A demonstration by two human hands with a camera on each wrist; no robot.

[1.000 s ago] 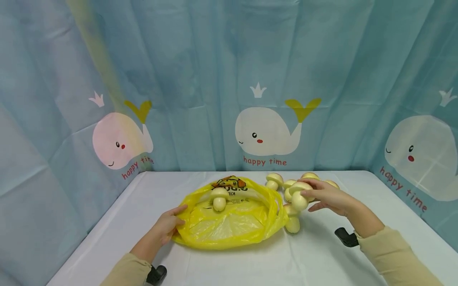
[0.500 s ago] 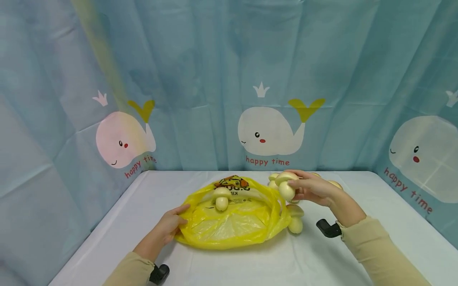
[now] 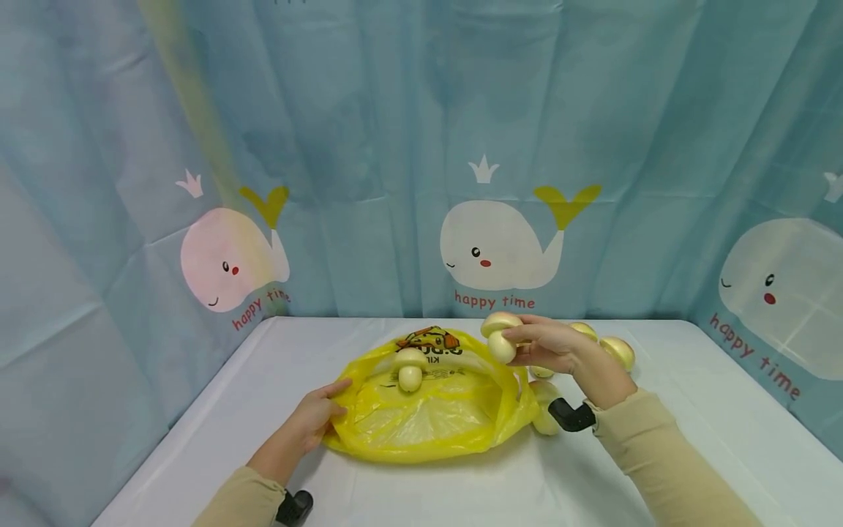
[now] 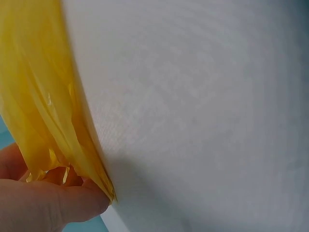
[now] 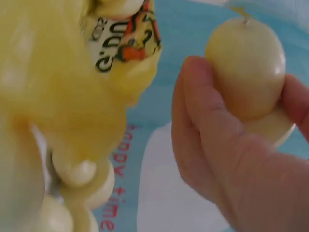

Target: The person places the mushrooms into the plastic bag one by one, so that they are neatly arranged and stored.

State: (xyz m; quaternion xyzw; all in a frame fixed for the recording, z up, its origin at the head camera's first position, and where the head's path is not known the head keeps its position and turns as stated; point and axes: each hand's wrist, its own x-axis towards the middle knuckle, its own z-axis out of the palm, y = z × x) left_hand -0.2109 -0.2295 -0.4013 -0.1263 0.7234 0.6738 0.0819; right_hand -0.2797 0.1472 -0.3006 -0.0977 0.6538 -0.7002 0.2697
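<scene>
A yellow plastic bag (image 3: 421,421) lies on the table with its mouth spread wide. My left hand (image 3: 312,416) pinches the left side of the bag's rim, and the left wrist view shows the thumb (image 4: 72,203) and fingers on the thin plastic. Inside the bag rests one pale toy mushroom (image 3: 410,369). My right hand (image 3: 549,345) grips a second toy mushroom (image 3: 500,338) by its stem, raised above the bag's right rim. In the right wrist view this mushroom (image 5: 248,67) sits between thumb and fingers.
More toy mushrooms (image 3: 617,353) lie right of the bag, some partly hidden behind my right hand and wrist. One (image 3: 545,406) leans near the bag's right side. A white cloth covers the table (image 3: 421,498). A blue whale-print curtain (image 3: 369,146) hangs behind.
My right hand has carried its mushroom leftward from the group of mushrooms to the bag's right rim. The left hand keeps its hold on the bag.
</scene>
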